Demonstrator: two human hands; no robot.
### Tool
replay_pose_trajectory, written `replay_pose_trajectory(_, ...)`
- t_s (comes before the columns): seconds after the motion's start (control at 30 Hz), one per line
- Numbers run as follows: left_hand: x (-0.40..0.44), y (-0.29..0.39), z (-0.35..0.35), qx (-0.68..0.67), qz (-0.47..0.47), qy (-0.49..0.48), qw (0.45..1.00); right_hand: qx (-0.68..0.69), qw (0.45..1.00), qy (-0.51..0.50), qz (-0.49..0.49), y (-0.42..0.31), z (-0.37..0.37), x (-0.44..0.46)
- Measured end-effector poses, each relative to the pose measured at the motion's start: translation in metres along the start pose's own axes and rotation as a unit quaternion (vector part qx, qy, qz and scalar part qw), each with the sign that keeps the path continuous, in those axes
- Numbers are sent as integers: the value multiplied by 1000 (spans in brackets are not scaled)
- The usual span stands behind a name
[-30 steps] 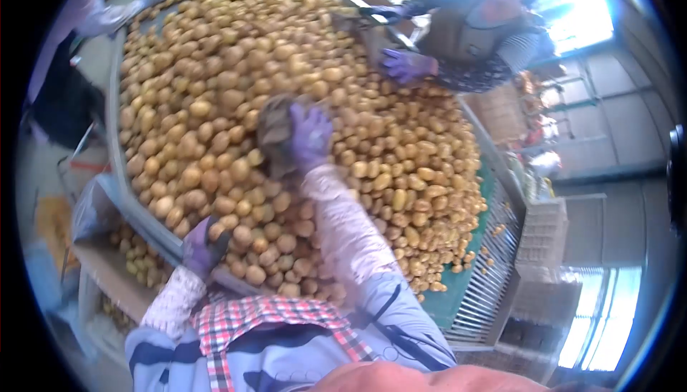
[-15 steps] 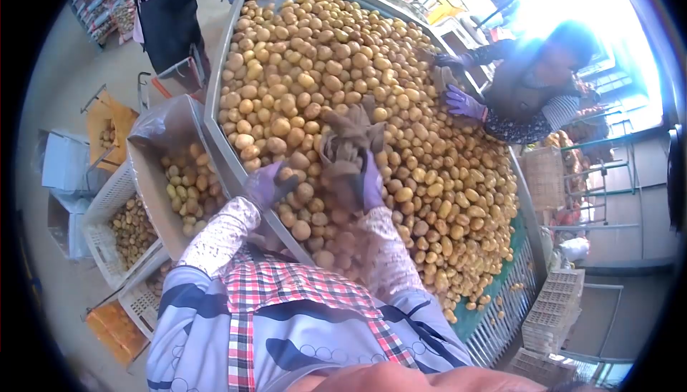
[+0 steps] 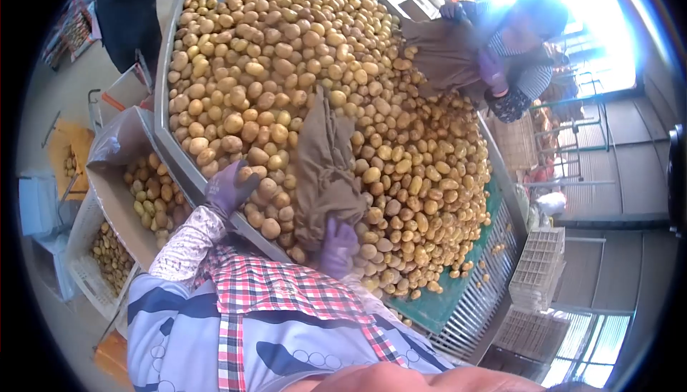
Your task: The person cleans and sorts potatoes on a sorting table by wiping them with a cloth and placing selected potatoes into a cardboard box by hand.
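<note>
The brown cloth (image 3: 322, 159) lies across the heaped round produce (image 3: 250, 131), near end against the right hand (image 3: 339, 249), presumably for control, fingers extended but grip undeterminable, while the left hand (image 3: 227, 188) curls at the tray rim (image 3: 186, 171), apparently for support, its hold equally unclear.

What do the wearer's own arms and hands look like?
The left hand and right hand wear purple gloves, the left one partly dark. Below them come whitish, lacy-patterned oversleeves, then pale blue sleeves with navy patches.
</note>
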State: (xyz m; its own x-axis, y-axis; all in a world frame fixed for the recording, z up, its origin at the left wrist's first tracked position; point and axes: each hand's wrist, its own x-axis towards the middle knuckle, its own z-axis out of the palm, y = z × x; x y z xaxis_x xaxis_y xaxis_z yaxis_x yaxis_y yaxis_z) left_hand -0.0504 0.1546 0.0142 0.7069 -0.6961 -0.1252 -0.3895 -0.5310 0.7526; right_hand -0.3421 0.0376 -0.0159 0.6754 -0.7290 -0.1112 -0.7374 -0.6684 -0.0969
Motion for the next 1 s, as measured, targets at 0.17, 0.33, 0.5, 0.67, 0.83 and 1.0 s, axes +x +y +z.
replay_pose_trajectory(0.17, 7, -7, 6, -15, 38, 24, 999, 26, 989, 92, -112, -59, -29, 68)
replay_pose_trajectory(0.33, 10, 1, 0, -52, 37, -10, 998, 48, 971, 202, -119, -67, -15, 203)
replay_pose_trajectory(0.5, 11, -1, 4, -34, 60, 7, 998, -2, 959, 269, -94, -81, -25, 337)
replay_pose_trajectory(0.67, 9, -6, 5, -29, 41, 15, 999, 48, 961, 260, -85, -141, -33, 407)
replay_pose_trajectory(0.83, 7, -8, 6, -31, 29, 15, 999, 90, 966, 201, -138, -116, -31, 356)
replay_pose_trajectory(1.0, 8, -5, 7, -32, 25, 25, 999, 150, 967, 117, -169, -54, -26, 210)
